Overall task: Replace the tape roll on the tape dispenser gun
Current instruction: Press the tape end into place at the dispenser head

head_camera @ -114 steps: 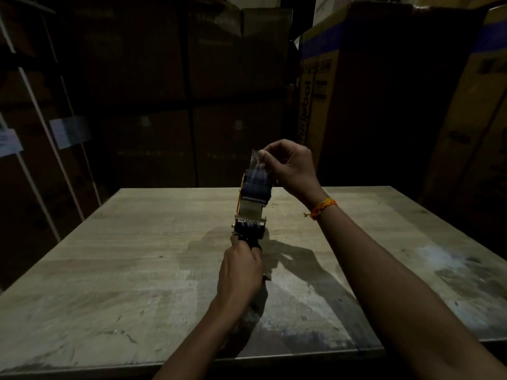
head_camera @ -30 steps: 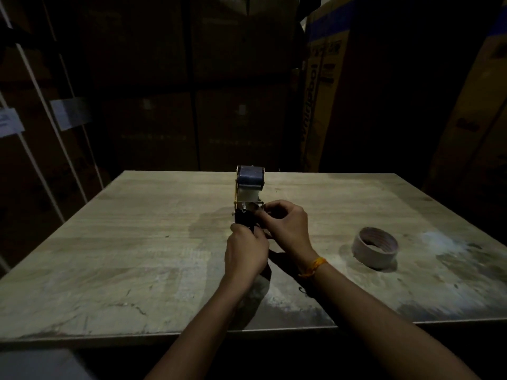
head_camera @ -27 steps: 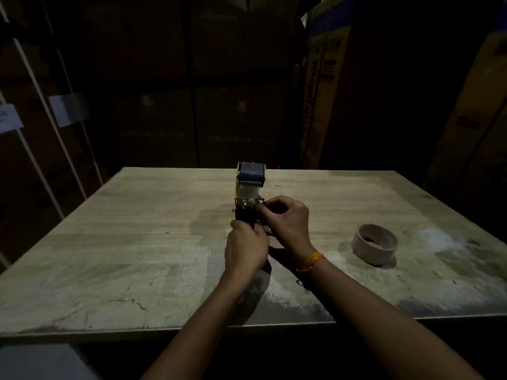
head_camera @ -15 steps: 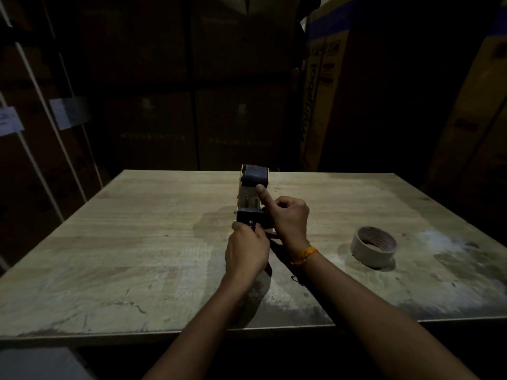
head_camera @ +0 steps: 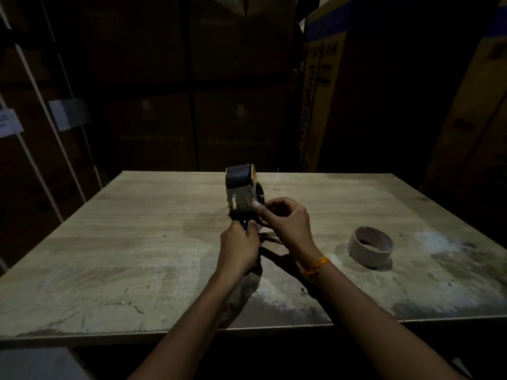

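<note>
The tape dispenser gun (head_camera: 241, 192) stands upright over the middle of the wooden table (head_camera: 137, 242), with a dark tape roll mounted at its top. My left hand (head_camera: 239, 249) is wrapped around its handle from below. My right hand (head_camera: 284, 222) sits at the gun's right side, thumb and fingertips pinched at the lower edge of the pale front plate. What it pinches is too dim to make out. A bare cardboard tape core (head_camera: 370, 246) lies on the table to the right, apart from both hands.
Tall cardboard boxes (head_camera: 318, 100) and strapped cartons stand close behind the table. The table's near edge (head_camera: 192, 331) runs just in front of my forearms. The room is very dim.
My right hand has come down from the top of the roll to the gun's front plate. The gun has turned slightly, showing its right side. The left hand has stayed on the handle.
</note>
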